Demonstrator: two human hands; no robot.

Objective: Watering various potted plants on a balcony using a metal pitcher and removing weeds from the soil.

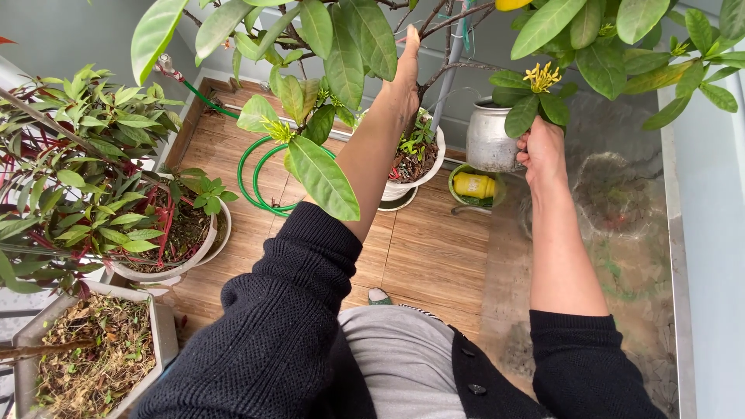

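While the left hand (405, 74) reaches up among the big green leaves (353, 39), its fingers lie straight and together along a thin brown branch (454, 23), and whether that grip closes on the branch cannot be told from here; the right hand (541, 147) is curled into a pressed-together grip around a leafy stem (521, 116), which rises out of the fist toward a yellow flower cluster (542, 76) just above it; just beyond the right grip stands a dull silver metal pot (487, 140), and below and to the left of that grip a yellow bottle (473, 185) lies in a shallow green dish; under the left forearm sits a white pot (415, 167) of soil with small plants, from which the trunk climbs toward the left grip; farther to the left of that arm a green hose (256, 174) loops on the wooden floor (419, 248), and a red-stemmed potted shrub (93, 178) stands well apart from both hands.
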